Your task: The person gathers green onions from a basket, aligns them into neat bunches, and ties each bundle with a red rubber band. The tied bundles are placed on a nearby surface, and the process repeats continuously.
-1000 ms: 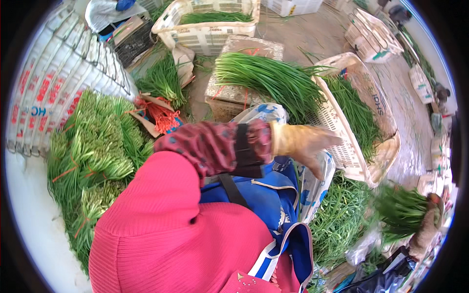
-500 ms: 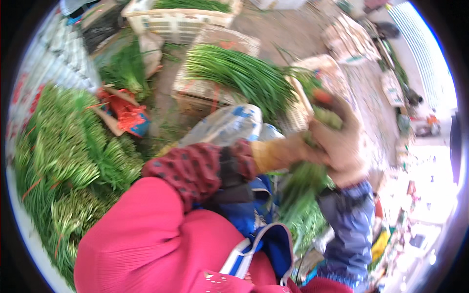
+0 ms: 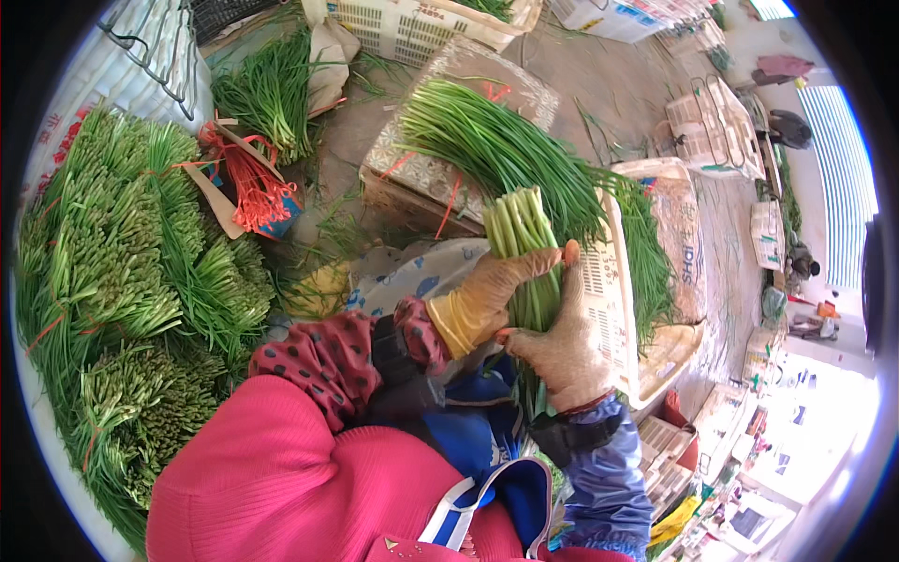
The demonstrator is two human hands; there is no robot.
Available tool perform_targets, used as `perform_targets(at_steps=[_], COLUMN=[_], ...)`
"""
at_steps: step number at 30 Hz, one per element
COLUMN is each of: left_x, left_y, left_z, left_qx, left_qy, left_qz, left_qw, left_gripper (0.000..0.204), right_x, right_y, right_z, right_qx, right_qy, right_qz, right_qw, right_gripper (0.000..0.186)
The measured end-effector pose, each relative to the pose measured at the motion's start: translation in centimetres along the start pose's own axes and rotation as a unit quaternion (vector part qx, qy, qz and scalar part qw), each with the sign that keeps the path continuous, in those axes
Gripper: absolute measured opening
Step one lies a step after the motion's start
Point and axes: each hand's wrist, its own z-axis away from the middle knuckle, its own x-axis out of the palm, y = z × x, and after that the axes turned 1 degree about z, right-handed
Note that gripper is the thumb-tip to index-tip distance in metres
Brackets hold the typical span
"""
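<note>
Both gloved hands are closed round a bunch of garlic chives [image 3: 524, 234], held upright in front of me with its pale cut ends on top. My left hand [image 3: 482, 295], in a glove with a yellow cuff, grips it from the left. My right hand [image 3: 567, 351] wraps it from the right, with orange-tipped fingers along the stems. The lower leaves drop behind my hands and are mostly hidden. Just beyond lies a loose pile of long green chives [image 3: 496, 140] across a patterned box [image 3: 403, 178]. A white crate [image 3: 613, 290] stands right of the bunch.
At left, many tied bunches of chives [image 3: 112, 253] are stacked. Orange ties [image 3: 257, 192] hang over a small holder beside them. More chives [image 3: 267, 94] lie behind it. A cream crate [image 3: 384, 33] stands at the back, and other crates [image 3: 716, 131] line the right.
The bunch has gone from low and blurred at the right to upright nearer the middle, cut ends showing. Both hands have moved left with it, and the view has shifted.
</note>
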Motion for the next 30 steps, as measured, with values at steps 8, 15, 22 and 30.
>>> perform_targets(at_steps=[8, 15, 22, 30], left_x=[-1.8, -2.9, -6.6, -10.7], left_y=[1.7, 6.4, 12.5, 12.6], left_z=[0.2, -8.1, -15.2, -13.0], left_qx=[0.022, 0.105, 0.211, 0.207], left_qy=[0.077, -0.085, 0.049, 0.26], left_qz=[-0.074, -0.017, -0.045, -0.365], left_qw=[0.994, 0.991, 0.975, 0.87], left_gripper=[0.04, 0.037, 0.041, 0.046], right_x=[0.6, -2.3, 2.5, 10.2], right_y=[-1.6, -0.5, 1.4, 6.2], right_z=[-4.4, -15.6, -27.7, -33.1], right_qx=[0.056, -0.128, -0.17, -0.177], right_qy=[-0.101, -0.076, -0.079, -0.104], right_qz=[0.01, 0.162, 0.188, 0.145], right_qw=[0.993, 0.975, 0.964, 0.968], right_gripper=[0.102, 0.085, 0.08, 0.094])
